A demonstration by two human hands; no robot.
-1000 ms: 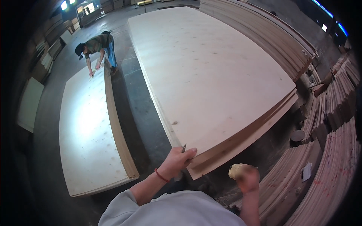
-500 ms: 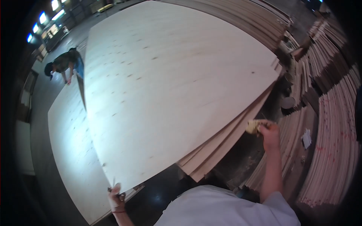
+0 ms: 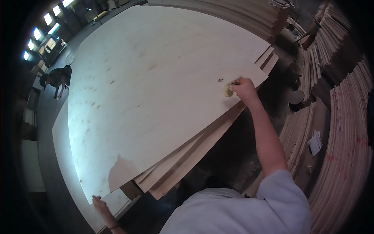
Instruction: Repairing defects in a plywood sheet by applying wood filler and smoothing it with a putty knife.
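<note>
A large pale wood sheet (image 3: 156, 85) with dark knots fills the middle, lying over several more sheets whose edges fan out at its near right side. At its near left corner is my left hand (image 3: 102, 206), fingers closed on the sheet's edge, slightly blurred. My right hand (image 3: 245, 89) reaches over the sheet's right part, beside a dark knot. It grips a pale yellow lump (image 3: 228, 91), whose kind I cannot make out. Part of a second pale sheet (image 3: 60, 136) shows lower down at the left, beneath the large one.
At the far left another person (image 3: 56, 80) bends forward beside the sheets. Stacks of thin wood sheets (image 3: 346, 136) line the right side, with white papers (image 3: 314, 143) on one. Another stack (image 3: 241, 15) stands beyond the far edge. A round-topped object (image 3: 297, 97) is at right.
The large sheet has shifted left and toward me, covering more of the lower sheet. My left hand moved left with its corner. My right hand swung inward over the sheet with the yellow lump.
</note>
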